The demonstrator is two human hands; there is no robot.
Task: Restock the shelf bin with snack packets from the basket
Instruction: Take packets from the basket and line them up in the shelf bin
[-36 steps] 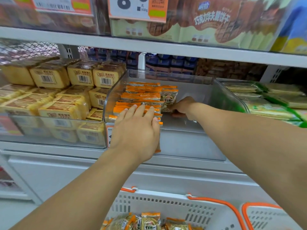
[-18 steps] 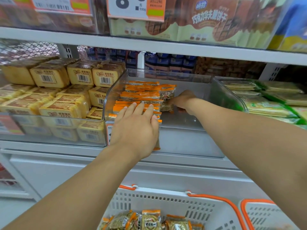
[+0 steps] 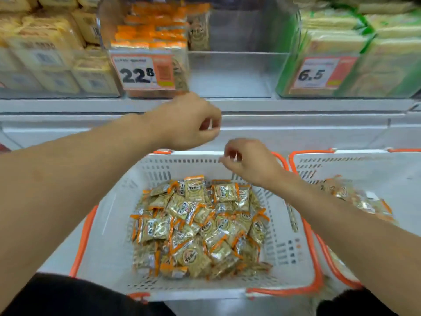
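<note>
A white basket (image 3: 109, 236) with orange handles sits below me, holding a heap of gold and orange snack packets (image 3: 198, 226). Above it, the clear shelf bin (image 3: 239, 71) has stacked orange packets (image 3: 150, 35) in its left half and bare floor on the right. My left hand (image 3: 189, 122) hovers in front of the shelf edge, fingers loosely curled, holding nothing. My right hand (image 3: 248, 163) hangs over the basket's far rim, fingers loosely curled and empty. The view is blurred by motion.
A second white basket (image 3: 364, 169) with some packets stands to the right. Yellow packs (image 3: 45, 53) fill the bin on the left, green-edged packs (image 3: 364, 42) the bin on the right. Price tags reading 22.8 (image 3: 141, 71) and 6.5 (image 3: 314, 74) hang on the bin fronts.
Both hands have come out of the shelf bin and dropped toward the basket. The view has tilted down from the shelf to the basket.
</note>
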